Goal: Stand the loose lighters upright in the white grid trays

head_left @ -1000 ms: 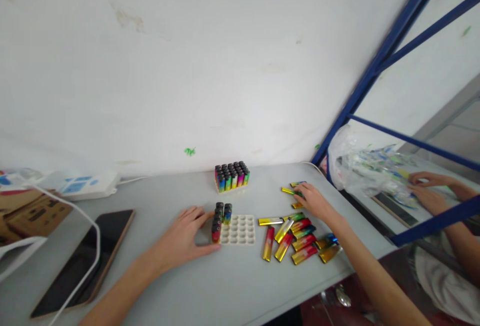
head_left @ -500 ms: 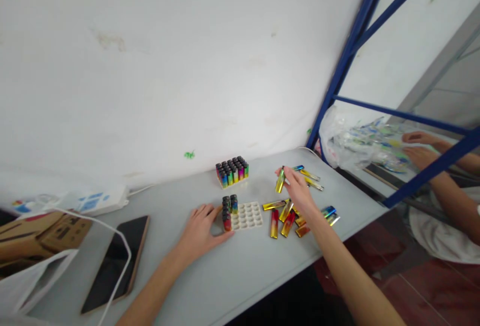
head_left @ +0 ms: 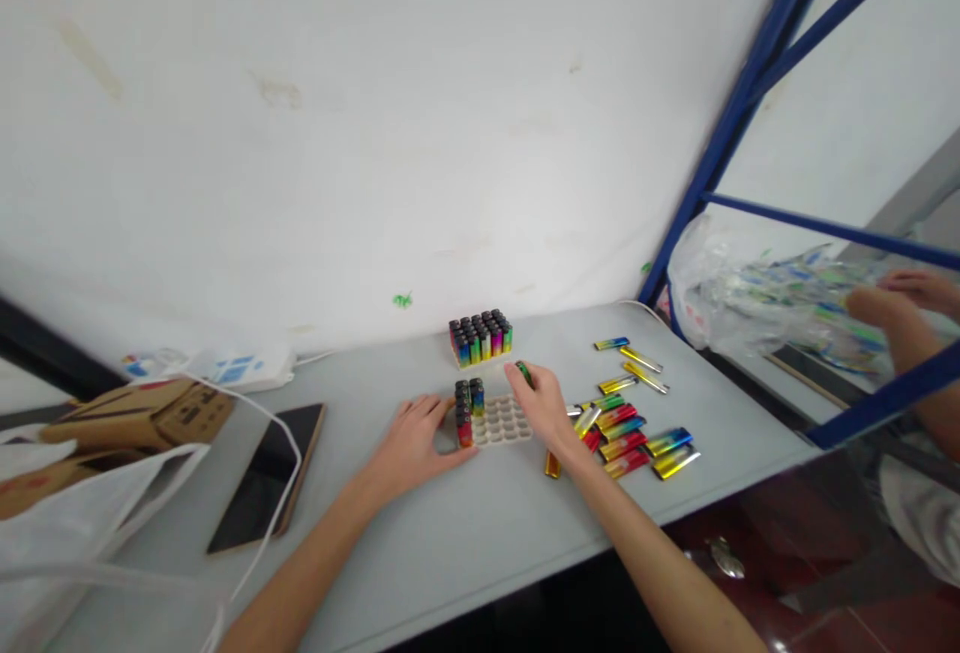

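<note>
A white tray [head_left: 504, 426] with round holes lies on the grey table [head_left: 465, 523]; several lighters [head_left: 469, 403] stand in its left end. My left hand [head_left: 414, 443] rests against the tray's left side, fingers curled round it. Above the tray's right part, my right hand [head_left: 541, 407] pinches one lighter [head_left: 523, 371]. Several colourful lighters [head_left: 626, 428] lie loose on the table to the right. A full tray of lighters [head_left: 481, 337] stands near the wall.
A phone [head_left: 268, 475] with a white cable lies at the left, beside cardboard boxes [head_left: 142, 413], a white bag [head_left: 82, 513] and a power strip [head_left: 232, 369]. A blue frame [head_left: 720, 153] stands at the right; beyond it another person's hands [head_left: 900, 298] handle a plastic bag [head_left: 757, 298].
My right hand picked a lighter from the loose pile and carried it left over the tray. The left hand stayed at the tray. The camera view shifted.
</note>
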`<state>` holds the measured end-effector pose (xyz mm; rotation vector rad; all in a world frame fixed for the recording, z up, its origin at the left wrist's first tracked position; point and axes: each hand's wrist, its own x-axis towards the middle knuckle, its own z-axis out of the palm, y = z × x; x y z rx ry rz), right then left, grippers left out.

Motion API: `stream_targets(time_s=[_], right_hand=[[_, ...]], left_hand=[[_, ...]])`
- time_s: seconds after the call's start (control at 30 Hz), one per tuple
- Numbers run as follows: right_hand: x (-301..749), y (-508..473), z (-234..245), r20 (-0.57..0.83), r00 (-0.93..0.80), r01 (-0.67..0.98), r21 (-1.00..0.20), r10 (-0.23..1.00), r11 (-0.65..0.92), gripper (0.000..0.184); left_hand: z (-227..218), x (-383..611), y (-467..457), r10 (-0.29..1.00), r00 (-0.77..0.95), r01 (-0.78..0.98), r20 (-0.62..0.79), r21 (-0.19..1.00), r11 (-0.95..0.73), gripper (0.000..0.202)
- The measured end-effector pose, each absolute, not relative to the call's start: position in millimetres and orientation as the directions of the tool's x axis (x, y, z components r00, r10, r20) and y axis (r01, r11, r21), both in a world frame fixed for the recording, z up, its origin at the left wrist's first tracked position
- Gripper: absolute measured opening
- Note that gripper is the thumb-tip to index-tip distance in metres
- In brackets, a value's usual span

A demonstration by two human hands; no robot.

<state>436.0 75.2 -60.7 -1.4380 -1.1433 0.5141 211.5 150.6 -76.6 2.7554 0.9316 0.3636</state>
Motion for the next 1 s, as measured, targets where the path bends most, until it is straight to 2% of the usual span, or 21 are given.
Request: stream_targets(time_s=[0.2,0.4,0.63,0.77,0.87,1.0], right_hand=[[437.5,71.1,-70.1,0.328,0.402,0.431,-0.892,0.855,0.139,0.037],[432.0,69.0,-67.4,0.342,0.289,0.500,-0.850,0.894,0.164,0.045],[431.7,69.1,-72.1,0.380,0.315,0.555,-0.817,0.870,0.156,0.034],[431.5,67.0,-73.1,0.382,0.286,0.576,-0.801,0.879,0.161,0.037],[431.0,65.4,-73.3,0.405,0.204,0.614,-0.762,0.891,0.206,0.036],[432.2,63.4,-76.0,0.525,0.081,0.691,-0.642,0.847,0.332,0.032]], left_hand=[[-77.6,211.5,151.7,0.606,0.775,0.549,0.181,0.283,-0.786,0.053],[-79.2,212.8,153.0,0.598,0.779,0.542,0.190,0.275,-0.794,0.052],[-79.1,212.2,153.3,0.593,0.781,0.536,0.194,0.277,-0.797,0.053],[-78.8,212.2,153.5,0.601,0.772,0.533,0.206,0.305,-0.789,0.054],[-78.5,212.6,153.9,0.601,0.773,0.528,0.204,0.318,-0.787,0.054],[-79.0,212.9,154.8,0.592,0.781,0.521,0.199,0.313,-0.794,0.054]])
